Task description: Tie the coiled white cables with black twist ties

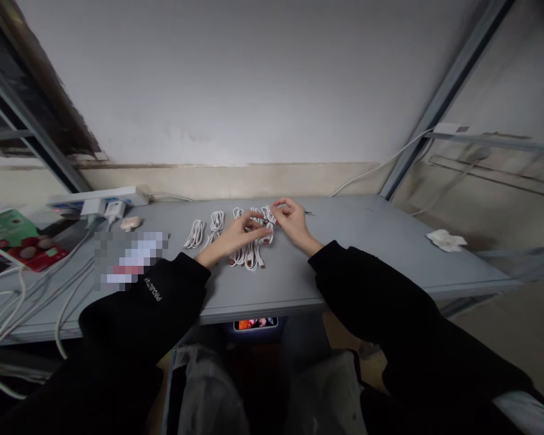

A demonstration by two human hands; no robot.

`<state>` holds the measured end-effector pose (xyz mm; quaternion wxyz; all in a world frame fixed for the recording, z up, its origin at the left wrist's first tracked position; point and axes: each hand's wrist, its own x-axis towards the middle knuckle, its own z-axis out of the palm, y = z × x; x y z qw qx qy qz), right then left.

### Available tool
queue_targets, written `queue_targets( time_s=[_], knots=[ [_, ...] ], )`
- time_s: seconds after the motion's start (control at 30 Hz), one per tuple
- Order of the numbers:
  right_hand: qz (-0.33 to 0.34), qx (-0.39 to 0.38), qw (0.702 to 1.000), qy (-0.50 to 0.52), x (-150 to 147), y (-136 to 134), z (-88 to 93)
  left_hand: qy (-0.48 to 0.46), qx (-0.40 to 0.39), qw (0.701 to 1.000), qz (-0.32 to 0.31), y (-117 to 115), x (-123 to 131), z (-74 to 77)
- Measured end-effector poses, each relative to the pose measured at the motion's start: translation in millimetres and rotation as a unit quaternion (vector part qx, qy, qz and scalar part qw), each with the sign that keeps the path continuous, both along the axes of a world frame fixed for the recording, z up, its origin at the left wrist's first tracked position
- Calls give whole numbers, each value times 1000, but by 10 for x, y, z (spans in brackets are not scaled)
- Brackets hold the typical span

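Observation:
My left hand (233, 237) and my right hand (291, 225) meet over the grey metal table (344, 257), their fingers pinching a coiled white cable bundle (267, 221) with a thin black tie at its middle. Just below my hands, a looser pile of white cables (249, 255) lies on the tabletop. Further left stand two more tied white cable coils (194, 234) (217, 220). A small dark scrap (308, 212) lies to the right of my right hand.
A white power strip (97, 198) with a plug charger (115, 210) sits at the table's back left. Loose white cords (27, 302) trail over the left edge. A red-and-green package (22, 238), a blurred item (131, 260) and a crumpled tissue (446, 240) lie about. A phone (255, 323) shows below the front edge.

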<state>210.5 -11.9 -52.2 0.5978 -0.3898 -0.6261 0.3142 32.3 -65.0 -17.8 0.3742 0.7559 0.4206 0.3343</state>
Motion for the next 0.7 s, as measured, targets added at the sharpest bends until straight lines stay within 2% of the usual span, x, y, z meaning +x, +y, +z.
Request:
queue_targets(
  time_s=[0.17,0.37,0.7],
  knots=[
    [-7,30,998,51,-62,-42,-14,-6,-7,1000,-12,70,-7,-79],
    [24,58,998,13,-36,-42,4,-13,93,995,-23,155,-37,-118],
    [1,109,991,-72,-37,-112,23,46,173,982,67,173,-77,-127]
  ],
)
